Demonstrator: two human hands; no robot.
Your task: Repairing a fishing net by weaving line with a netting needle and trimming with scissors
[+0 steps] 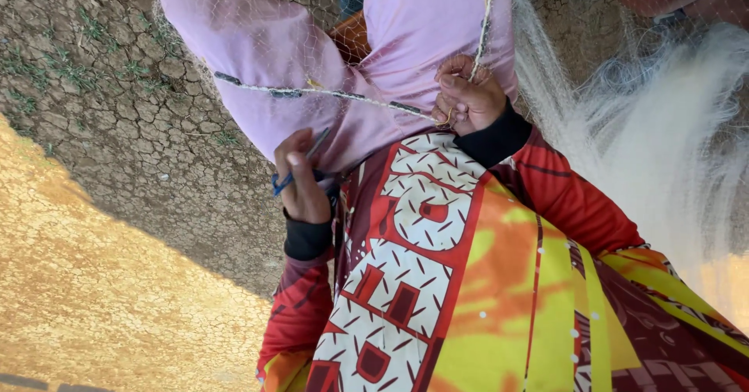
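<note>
The thin white net [624,127] has a rope edge [328,93]. The right hand [468,99] pinches that rope tight. The left hand [300,177] is curled around blue scissors [292,175].

Our left hand [303,180] grips blue-handled scissors [296,167]; our right hand [468,99] pinches the net's rope [328,93] over our pink-clad lap, cracked ground [140,127] alongside.

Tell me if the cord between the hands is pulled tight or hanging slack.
Tight. The cord runs in a nearly straight line across the pink cloth into the right hand, with no sag showing.
</note>
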